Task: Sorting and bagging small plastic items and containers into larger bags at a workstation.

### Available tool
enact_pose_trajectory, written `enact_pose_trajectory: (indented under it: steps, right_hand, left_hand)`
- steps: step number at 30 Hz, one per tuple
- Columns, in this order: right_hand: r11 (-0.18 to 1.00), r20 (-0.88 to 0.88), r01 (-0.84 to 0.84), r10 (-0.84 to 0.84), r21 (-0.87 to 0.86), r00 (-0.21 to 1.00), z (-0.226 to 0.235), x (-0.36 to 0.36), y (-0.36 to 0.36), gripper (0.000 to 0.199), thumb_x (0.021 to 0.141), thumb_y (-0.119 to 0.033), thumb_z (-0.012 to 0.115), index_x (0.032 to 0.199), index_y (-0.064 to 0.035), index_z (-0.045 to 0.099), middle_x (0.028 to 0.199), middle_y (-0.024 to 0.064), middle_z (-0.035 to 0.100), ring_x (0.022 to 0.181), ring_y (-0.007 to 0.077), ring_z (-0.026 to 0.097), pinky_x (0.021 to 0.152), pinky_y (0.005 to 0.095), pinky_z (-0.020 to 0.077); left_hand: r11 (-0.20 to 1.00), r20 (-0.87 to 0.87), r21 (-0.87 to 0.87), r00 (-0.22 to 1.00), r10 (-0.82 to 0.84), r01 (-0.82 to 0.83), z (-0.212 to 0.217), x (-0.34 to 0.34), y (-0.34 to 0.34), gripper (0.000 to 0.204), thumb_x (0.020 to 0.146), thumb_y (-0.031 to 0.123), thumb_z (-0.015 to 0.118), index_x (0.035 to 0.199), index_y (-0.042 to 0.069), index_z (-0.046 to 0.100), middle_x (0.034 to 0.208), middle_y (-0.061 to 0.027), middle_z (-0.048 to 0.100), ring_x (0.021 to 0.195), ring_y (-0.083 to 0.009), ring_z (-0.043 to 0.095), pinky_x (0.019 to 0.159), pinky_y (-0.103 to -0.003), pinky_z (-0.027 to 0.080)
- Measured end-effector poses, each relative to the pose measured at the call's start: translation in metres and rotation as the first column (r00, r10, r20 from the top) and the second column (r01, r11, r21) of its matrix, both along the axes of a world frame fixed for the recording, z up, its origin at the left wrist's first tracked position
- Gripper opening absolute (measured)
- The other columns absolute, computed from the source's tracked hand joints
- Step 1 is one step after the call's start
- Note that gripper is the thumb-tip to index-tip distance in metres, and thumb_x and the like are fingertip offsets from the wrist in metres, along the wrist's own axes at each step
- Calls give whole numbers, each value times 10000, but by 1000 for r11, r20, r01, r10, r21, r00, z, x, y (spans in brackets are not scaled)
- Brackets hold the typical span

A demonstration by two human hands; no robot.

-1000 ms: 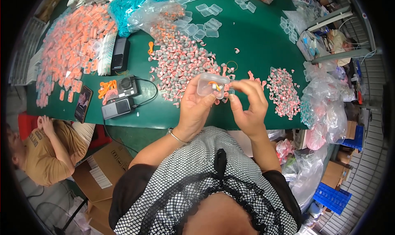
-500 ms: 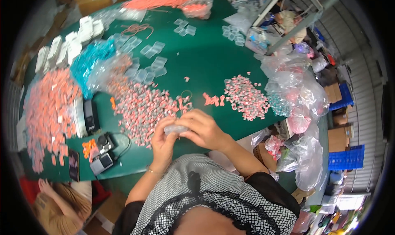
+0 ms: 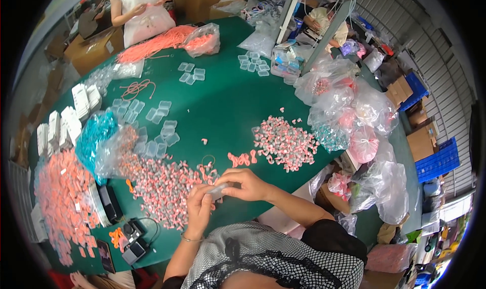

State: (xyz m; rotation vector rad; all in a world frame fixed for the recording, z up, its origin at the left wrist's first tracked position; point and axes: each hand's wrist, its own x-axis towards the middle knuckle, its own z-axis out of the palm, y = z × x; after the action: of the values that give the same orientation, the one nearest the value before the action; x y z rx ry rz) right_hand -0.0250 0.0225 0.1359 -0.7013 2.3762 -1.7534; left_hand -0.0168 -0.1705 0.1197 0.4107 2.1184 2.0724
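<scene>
A small clear plastic box (image 3: 216, 191) is held over the front part of the green table between my two hands. From its left end, the fingers and thumb of my left hand (image 3: 199, 208) grip it. My right hand (image 3: 248, 185) pinches the other end with bent fingers. Whether the box contains anything is hard to make out. Right behind and left of my hands spreads a pile of small pink-and-grey pieces (image 3: 167, 193). A few pink bow-like pieces (image 3: 241, 159) lie just beyond my right hand, beside a thin ring (image 3: 208, 160).
A second pile of pieces (image 3: 286, 143) lies to the right, beside filled plastic bags (image 3: 364, 142). Empty clear boxes (image 3: 164, 137) are scattered behind. At left are orange-pink packets (image 3: 66, 203), a blue bag (image 3: 96, 139) and a small camera-like device (image 3: 132, 230). A person (image 3: 144, 15) stands at the far end.
The view has tilted upward, so the table sits lower and the person at the far end shows. Both hands still hold the box, which now slants more.
</scene>
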Motion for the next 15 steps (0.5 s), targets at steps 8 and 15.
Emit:
enact_pose_trajectory:
  steps: [8, 15]
  right_hand:
    - [752, 585, 589, -345, -295, 734, -76, -118, 130, 259, 821, -101, 602, 1060, -19, 544, 899, 86, 617, 715, 140, 607, 632, 246, 511]
    - [298, 708, 918, -587, -262, 393, -125, -266, 288, 249, 795, -99, 574, 1035, -58, 521, 838, 118, 596, 634, 223, 607, 527, 306, 509]
  left_hand:
    - [982, -17, -189, 999, -35, 32, -33, -30, 29, 167, 822, 55, 554, 969, -18, 584, 904, -80, 548, 776, -139, 555, 645, -237, 474]
    - [982, 355, -179, 935, 0, 68, -53, -29, 34, 115, 844, 25, 547, 925, -31, 606, 878, -58, 550, 746, -101, 544, 660, -217, 479]
